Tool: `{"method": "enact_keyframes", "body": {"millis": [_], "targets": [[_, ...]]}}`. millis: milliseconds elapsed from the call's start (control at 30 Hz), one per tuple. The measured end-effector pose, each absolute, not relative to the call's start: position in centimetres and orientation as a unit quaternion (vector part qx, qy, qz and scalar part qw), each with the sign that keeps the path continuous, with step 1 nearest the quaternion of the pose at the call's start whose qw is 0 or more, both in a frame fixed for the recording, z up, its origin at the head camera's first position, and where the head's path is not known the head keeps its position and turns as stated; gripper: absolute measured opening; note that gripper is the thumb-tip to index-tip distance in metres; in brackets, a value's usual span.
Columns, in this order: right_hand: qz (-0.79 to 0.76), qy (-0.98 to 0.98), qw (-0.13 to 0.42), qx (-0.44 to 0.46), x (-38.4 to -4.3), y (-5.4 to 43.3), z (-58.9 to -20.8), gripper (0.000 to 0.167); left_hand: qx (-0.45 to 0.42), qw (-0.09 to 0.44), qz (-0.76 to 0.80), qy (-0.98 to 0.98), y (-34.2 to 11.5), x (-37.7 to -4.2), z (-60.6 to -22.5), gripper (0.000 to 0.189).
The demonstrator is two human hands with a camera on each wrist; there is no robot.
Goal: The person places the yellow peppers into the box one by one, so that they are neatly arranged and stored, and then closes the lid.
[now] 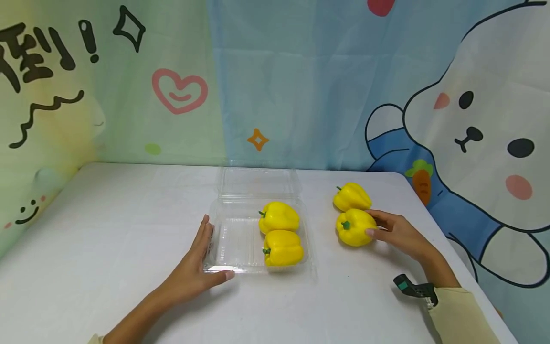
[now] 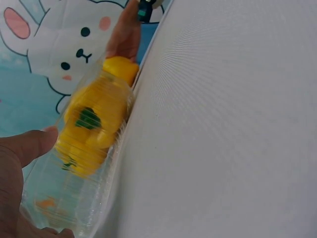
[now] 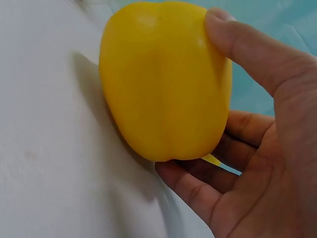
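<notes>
In the head view, my right hand (image 1: 399, 235) grips a yellow bell pepper (image 1: 354, 228) from its right side, thumb in front and fingers behind. The right wrist view shows this bell pepper (image 3: 163, 84) close up, with the thumb on one side and fingertips under its lower end. Another yellow bell pepper (image 1: 353, 196) lies just behind it. My left hand (image 1: 195, 272) rests at the near left corner of a clear plastic clamshell box (image 1: 236, 239), thumb and fingers spread and fairly straight. Two yellow bell peppers lie in its right half, a rear one (image 1: 279, 217) and a front one (image 1: 283, 249).
The clear lid (image 1: 258, 183) of the box lies back, open, toward the rear of the white table (image 1: 129, 229). A printed cloth (image 1: 292, 95) with a cartoon rabbit hangs behind the table. A dark device (image 1: 417, 289) is strapped on the right wrist.
</notes>
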State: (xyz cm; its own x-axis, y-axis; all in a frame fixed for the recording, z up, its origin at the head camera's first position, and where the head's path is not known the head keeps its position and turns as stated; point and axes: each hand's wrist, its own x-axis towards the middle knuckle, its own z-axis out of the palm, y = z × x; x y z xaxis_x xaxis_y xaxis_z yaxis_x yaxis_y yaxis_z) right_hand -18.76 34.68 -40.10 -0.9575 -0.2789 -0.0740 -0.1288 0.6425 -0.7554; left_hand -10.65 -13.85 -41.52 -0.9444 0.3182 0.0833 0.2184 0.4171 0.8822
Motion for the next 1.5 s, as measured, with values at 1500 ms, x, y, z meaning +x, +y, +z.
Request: {"method": "enact_keyframes", "body": {"millis": [1500], "targets": [[-0.427,0.896,-0.015,-0.118,-18.2,26.4,-37.4,0.064,0.17,0.036,0.513,0.841,-13.9,-10.7,-41.7,0.119]]}}
